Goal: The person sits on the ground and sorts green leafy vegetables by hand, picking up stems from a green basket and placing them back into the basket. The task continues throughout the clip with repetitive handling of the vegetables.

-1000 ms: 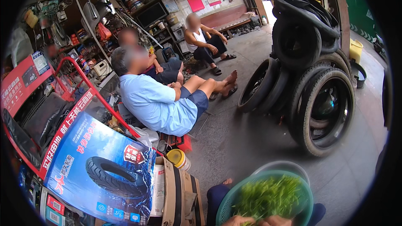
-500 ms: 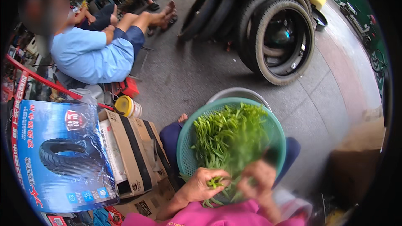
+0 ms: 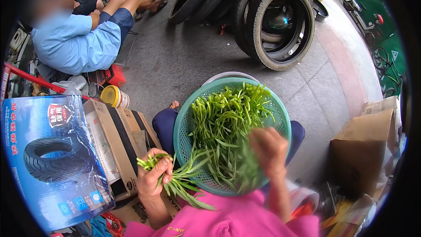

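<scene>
On my lap rests a round green plastic colander (image 3: 184,123), heaped with long-stemmed water spinach (image 3: 232,109). My left hand (image 3: 153,173) is off its near left rim, closed around a small bunch of water spinach (image 3: 182,182); pale cut ends stick out past the thumb, and leaves hang toward my pink shirt. My right hand (image 3: 269,149) is above the colander's right side, fingers curled. Motion blurs this hand and the leaves trailing beneath it, so their exact grip is unclear. Part of a metal basin (image 3: 232,75) shows behind the colander.
To my left are a blue box with a tyre picture (image 3: 57,162), a cardboard carton (image 3: 116,136) and a yellow-lidded tub (image 3: 115,96). Tyres (image 3: 258,26) stand ahead. A person in light blue (image 3: 83,44) sits far left. Another carton (image 3: 364,149) is at right.
My left hand has moved left, away from the colander, with its bunch. My right hand has risen over the greens. The whole view has shifted slightly.
</scene>
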